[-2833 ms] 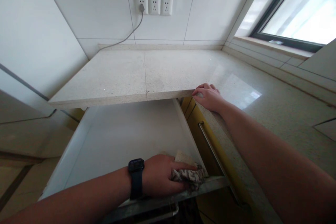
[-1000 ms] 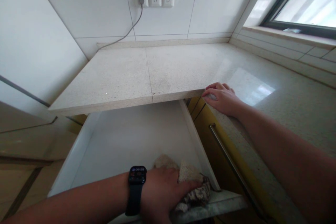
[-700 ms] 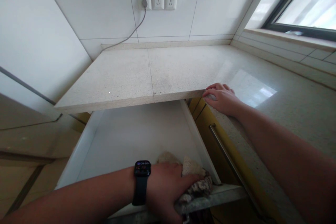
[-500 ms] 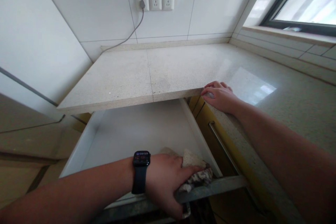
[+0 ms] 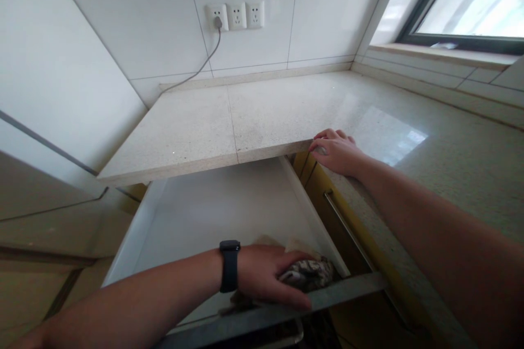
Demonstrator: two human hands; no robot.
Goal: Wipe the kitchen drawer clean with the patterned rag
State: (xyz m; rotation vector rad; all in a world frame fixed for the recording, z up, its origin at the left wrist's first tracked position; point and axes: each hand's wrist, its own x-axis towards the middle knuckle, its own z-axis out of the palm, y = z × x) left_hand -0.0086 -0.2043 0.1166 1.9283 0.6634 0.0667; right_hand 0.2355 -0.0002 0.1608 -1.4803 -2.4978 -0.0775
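My left hand [image 5: 270, 275], with a dark watch [image 5: 230, 267] on its wrist, reaches into the front right corner of a pulled-out white drawer [image 5: 204, 207]. It presses on a crumpled cloth [image 5: 309, 272], beige with a dark-and-white pattern. The thumb stretches along the drawer's front edge [image 5: 339, 292]; most of the other fingers are hidden over the cloth. Farther up, my right hand [image 5: 338, 151] lies on the inner corner edge of the pale speckled countertop [image 5: 270, 114], fingers loosely bent and resting on the surface.
Beside the drawer on the right stands a yellow cabinet front with a metal bar handle [image 5: 347, 223]. A plugged-in grey cord [image 5: 207, 62] runs from a wall socket [image 5: 216, 13] to the counter. A white cabinet side [image 5: 69, 65] rises at left, a window [image 5: 475, 5] at right.
My left hand has shifted with the cloth toward the drawer's front right corner, its thumb now out along the front edge. The right hand stays on the counter edge. The view has tilted slightly.
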